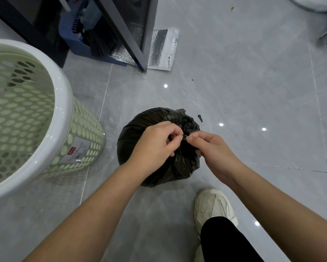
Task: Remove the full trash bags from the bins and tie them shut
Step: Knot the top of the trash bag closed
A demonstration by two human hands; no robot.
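A full black trash bag (132, 137) stands on the grey tiled floor in the middle of the view, out of any bin. My left hand (155, 144) pinches the gathered plastic at the bag's top from the left. My right hand (213, 150) pinches the same bunched neck from the right, thumb and forefinger closed on it. The two hands nearly touch above the bag. The knot itself is hidden under my fingers. A pale green perforated bin (64, 118) with a white rim stands to the left with no bag in it.
A blue dustpan with a black brush (96, 35) leans by a dark door frame (132, 40) at the back, next to a silver foil pouch (162, 48). My white shoe (212, 207) is just below the bag. A small black bit (200, 118) lies on the floor.
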